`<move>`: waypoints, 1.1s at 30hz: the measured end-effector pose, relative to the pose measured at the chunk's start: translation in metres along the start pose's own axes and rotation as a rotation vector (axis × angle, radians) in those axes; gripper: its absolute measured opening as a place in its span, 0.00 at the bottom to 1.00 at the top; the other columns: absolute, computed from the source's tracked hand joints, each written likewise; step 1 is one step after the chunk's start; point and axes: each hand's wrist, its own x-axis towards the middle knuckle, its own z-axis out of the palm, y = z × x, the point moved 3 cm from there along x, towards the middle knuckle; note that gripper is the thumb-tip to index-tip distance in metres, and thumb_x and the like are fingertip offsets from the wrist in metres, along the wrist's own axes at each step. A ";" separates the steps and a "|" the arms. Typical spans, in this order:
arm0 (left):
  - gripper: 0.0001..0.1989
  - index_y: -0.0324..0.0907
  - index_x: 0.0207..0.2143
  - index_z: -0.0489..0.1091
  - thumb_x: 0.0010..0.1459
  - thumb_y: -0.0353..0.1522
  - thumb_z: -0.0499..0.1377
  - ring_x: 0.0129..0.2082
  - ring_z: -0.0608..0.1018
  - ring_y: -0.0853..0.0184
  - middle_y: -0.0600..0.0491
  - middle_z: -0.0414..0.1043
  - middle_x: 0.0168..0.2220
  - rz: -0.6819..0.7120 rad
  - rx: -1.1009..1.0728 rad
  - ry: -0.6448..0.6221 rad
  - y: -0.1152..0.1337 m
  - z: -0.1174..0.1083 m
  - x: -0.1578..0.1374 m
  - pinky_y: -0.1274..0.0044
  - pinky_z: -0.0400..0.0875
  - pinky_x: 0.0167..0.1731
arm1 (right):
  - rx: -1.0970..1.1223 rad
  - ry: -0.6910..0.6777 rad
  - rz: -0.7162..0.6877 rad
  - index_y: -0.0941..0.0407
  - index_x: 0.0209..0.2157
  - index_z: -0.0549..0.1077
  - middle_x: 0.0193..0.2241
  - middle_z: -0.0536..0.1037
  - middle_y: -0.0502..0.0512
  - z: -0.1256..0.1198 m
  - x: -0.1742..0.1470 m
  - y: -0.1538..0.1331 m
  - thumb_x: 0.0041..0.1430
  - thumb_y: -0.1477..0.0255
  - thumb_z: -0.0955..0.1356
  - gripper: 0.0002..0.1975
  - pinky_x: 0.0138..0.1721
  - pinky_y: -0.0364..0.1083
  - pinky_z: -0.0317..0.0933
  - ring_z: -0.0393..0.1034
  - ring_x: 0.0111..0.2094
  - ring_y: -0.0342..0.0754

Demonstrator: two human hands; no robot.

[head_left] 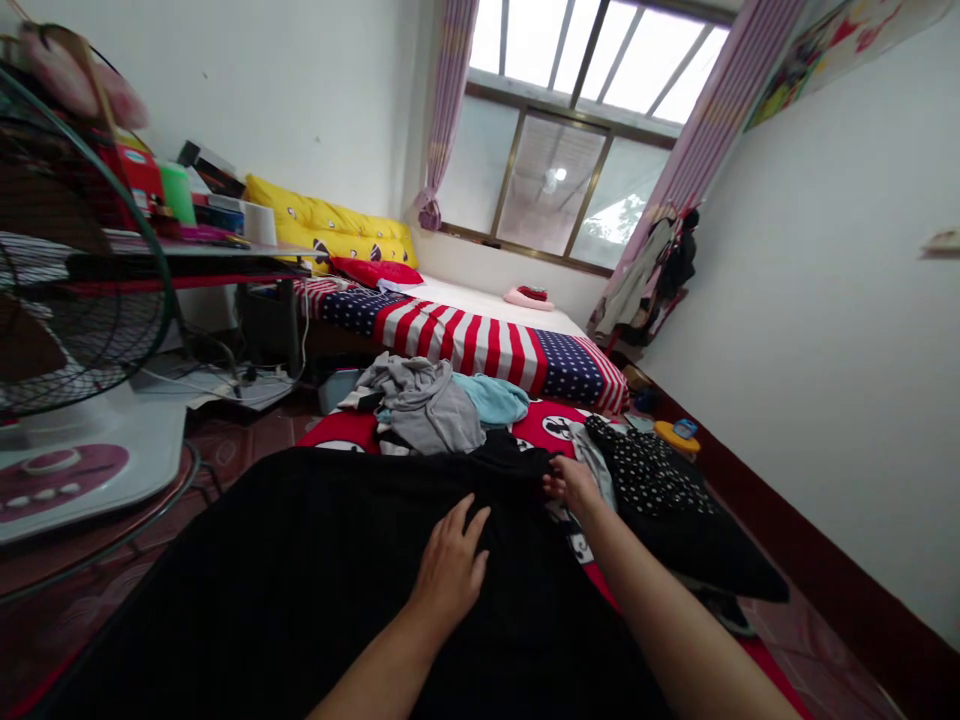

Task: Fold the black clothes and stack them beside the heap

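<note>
A large black garment (337,570) lies spread over a red patterned cloth (551,425) in front of me; its exact kind does not show. My left hand (452,560) rests flat on the middle of the black fabric, fingers apart. At the garment's far right edge, my right hand (571,484) has its fingers curled round a bunched part of the black cloth. Just beyond the garment sits a heap with a grey cloth (435,405) and a light blue cloth (491,398). To the right lies a black polka-dot garment (652,465) on more dark clothing.
A fan (82,260) on a white base stands at the left, near a cluttered desk (217,250). Behind the clothes is a bed with a striped, starry sheet (457,335). A yellow stool (675,437) stands by the right wall, below hanging clothes (645,270).
</note>
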 end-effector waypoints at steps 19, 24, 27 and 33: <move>0.37 0.44 0.67 0.49 0.56 0.34 0.57 0.68 0.52 0.53 0.43 0.44 0.69 -0.028 0.125 0.074 -0.005 0.004 0.003 0.59 0.54 0.63 | -0.295 -0.105 -0.121 0.55 0.47 0.71 0.45 0.77 0.57 0.018 -0.017 0.040 0.30 0.73 0.77 0.36 0.55 0.60 0.59 0.68 0.53 0.59; 0.38 0.45 0.66 0.50 0.55 0.33 0.58 0.68 0.52 0.52 0.42 0.44 0.69 0.001 0.111 0.083 -0.007 0.006 0.001 0.58 0.56 0.62 | -0.199 -0.181 -0.102 0.54 0.46 0.73 0.44 0.79 0.55 0.025 -0.029 0.041 0.35 0.68 0.77 0.31 0.50 0.54 0.65 0.72 0.50 0.55; 0.40 0.47 0.67 0.48 0.54 0.32 0.59 0.68 0.52 0.52 0.43 0.42 0.70 0.021 0.070 0.087 -0.007 0.005 0.000 0.58 0.56 0.62 | -0.157 -0.210 -0.056 0.58 0.37 0.77 0.33 0.82 0.57 0.013 -0.032 0.036 0.38 0.65 0.76 0.21 0.40 0.55 0.70 0.77 0.37 0.57; 0.37 0.48 0.67 0.45 0.59 0.38 0.57 0.69 0.46 0.53 0.45 0.37 0.70 0.073 0.006 0.101 0.002 -0.007 0.001 0.58 0.53 0.63 | -0.160 0.041 -0.144 0.55 0.33 0.76 0.33 0.82 0.58 -0.035 -0.020 0.021 0.43 0.63 0.73 0.15 0.39 0.52 0.71 0.76 0.35 0.56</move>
